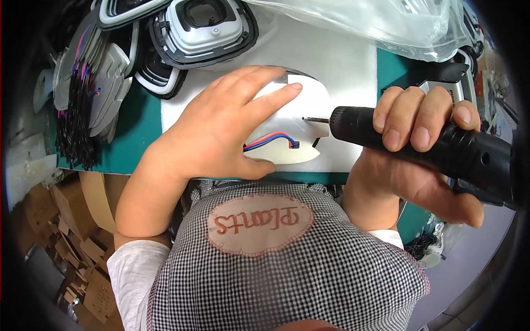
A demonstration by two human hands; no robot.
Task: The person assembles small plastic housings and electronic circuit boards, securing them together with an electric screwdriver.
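Note:
A white rounded panel lies in front of me, its left part covered by my left hand. That hand grips it across, index finger on the surface and thumb along the near edge. Red, blue and black wires run from under the hand to a small connector on the panel. My right hand is wrapped round a black electric screwdriver, held nearly level. Its thin bit points left, and the tip meets a small dark spot on the panel, a screw or hole; I cannot tell which.
A white mat covers part of the green work surface. Grey-and-black framed housings are stacked at the far left, beside a pile of panels with hanging black wires. Clear plastic bags lie far right. Cardboard is at lower left.

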